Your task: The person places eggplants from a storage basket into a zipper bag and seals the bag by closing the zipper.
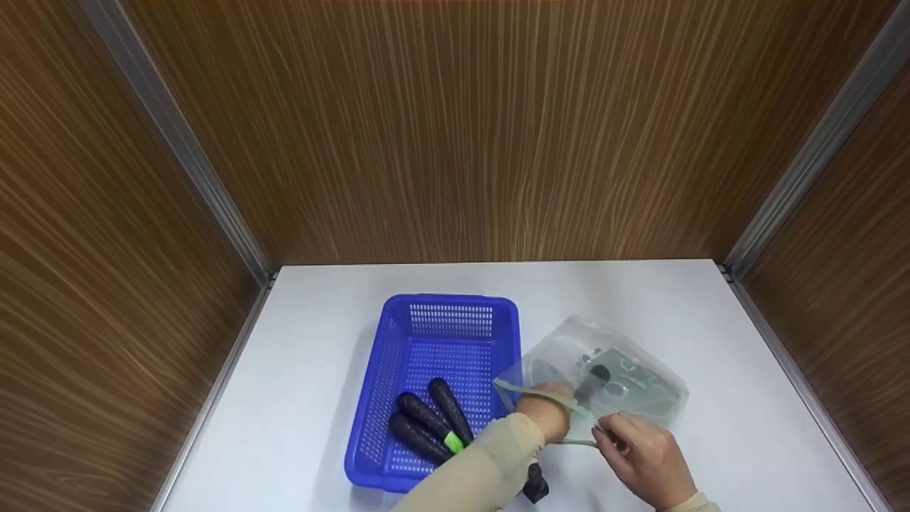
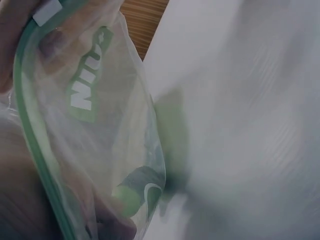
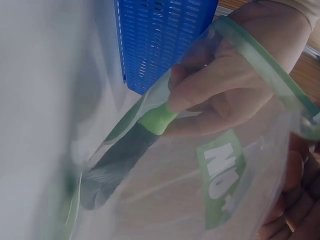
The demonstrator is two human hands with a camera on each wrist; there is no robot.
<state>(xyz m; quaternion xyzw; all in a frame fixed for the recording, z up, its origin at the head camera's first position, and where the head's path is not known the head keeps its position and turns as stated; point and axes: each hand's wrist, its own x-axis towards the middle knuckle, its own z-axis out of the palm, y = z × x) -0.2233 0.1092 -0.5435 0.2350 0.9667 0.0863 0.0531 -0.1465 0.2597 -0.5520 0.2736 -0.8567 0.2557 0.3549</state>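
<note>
My left hand (image 1: 549,416) reaches through the mouth of a clear zip bag (image 1: 640,387) with a green zip edge and green print. Inside the bag, its fingers and thumb grip a long dark vegetable (image 3: 120,167) by the end with a bright green band (image 3: 157,119). The vegetable's rounded far end points towards the bag's bottom. My right hand (image 1: 645,455) pinches the bag's edge at the mouth, thumb against fingers. In the left wrist view, the white zip slider (image 2: 47,12) shows near those fingers.
Left of the bag stands a blue perforated basket (image 1: 505,313). Several similar dark vegetables (image 1: 419,437) lie at its near end, partly behind my left sleeve (image 1: 476,469). A dark stubby end (image 1: 535,485) shows beside that sleeve. Wood-grain walls (image 1: 455,142) surround the white table (image 1: 284,398).
</note>
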